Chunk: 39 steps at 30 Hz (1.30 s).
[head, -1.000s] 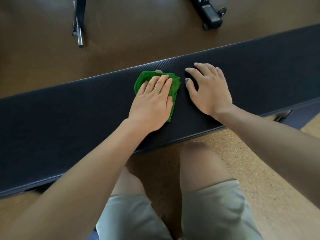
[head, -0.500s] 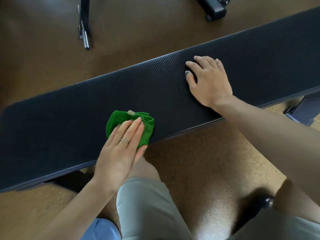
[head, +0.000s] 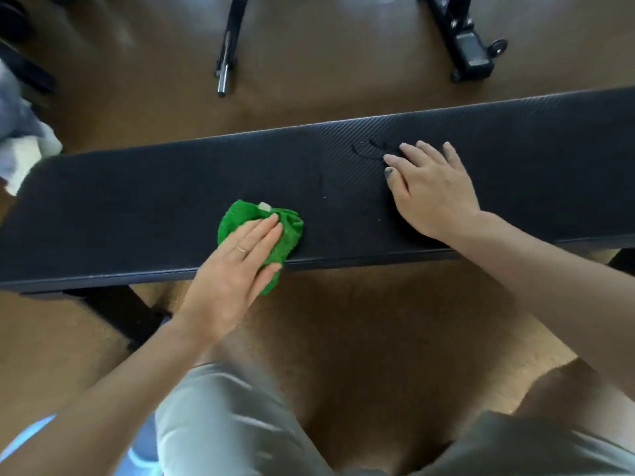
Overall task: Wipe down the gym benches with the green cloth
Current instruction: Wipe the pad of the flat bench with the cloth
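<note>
Green cloth [head: 281, 231], soft and bunched, lies centre-frame on the bench [head: 137, 207]; it should slide lightly under a flat palm. Left hand [head: 233, 280] presses it open-palmed, while right hand [head: 429, 190] rests open at the right.

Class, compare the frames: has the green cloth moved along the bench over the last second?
Yes. The green cloth under the left hand has moved left along the bench and to its near edge, away from the resting right hand.

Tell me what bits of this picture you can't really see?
- Green cloth: head view; its middle is hidden under the left hand.
- Bench: head view; its right end is cut off by the picture's edge, and its legs are mostly hidden beneath the pad.
- Pale bundle at the left edge: blurred and cut off, so I cannot tell what it is.
- Right hand: its palm side is hidden, lying flat on the bench.
</note>
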Available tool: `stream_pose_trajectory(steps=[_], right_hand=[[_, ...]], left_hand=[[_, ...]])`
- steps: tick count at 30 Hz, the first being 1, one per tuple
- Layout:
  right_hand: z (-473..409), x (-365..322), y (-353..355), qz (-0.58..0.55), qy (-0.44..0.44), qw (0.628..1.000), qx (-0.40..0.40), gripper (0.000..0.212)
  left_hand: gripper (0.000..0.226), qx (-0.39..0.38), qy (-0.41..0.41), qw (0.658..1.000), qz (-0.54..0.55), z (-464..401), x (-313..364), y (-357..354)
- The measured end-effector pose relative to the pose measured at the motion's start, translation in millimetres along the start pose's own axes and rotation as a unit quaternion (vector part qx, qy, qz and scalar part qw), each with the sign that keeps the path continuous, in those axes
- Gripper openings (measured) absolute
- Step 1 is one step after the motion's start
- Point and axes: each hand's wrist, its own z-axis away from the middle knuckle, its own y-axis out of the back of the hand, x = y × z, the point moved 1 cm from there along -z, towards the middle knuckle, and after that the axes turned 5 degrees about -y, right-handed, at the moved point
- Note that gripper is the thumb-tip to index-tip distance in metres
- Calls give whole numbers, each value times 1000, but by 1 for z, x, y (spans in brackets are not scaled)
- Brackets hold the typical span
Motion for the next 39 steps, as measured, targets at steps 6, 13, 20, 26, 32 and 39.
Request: stream_pose_trajectory(steps=[6, 13, 20, 26, 32, 39], right_hand=[[4, 41, 3, -4, -5, 1000, -8, 53], [4, 43, 1, 0, 16, 1000, 4, 54], [5, 46, 0, 19, 42, 999, 7, 56], [-1, 45, -2, 6, 26, 1000, 4, 54], [-3, 46, -4, -10, -5, 1000, 14, 53], [-2, 42, -3, 5, -27, 999, 22, 54]], left_hand=[[53, -29, 63, 997, 35, -90, 98, -12], [66, -124, 106, 985, 55, -137, 122, -12], [58, -154, 104, 981, 63, -95, 142, -5], [58, -157, 180, 970, 53, -163, 81, -25], [56, -144, 256, 952, 91, -218, 29, -31], [65, -193, 99, 973, 81, -167, 40, -17]])
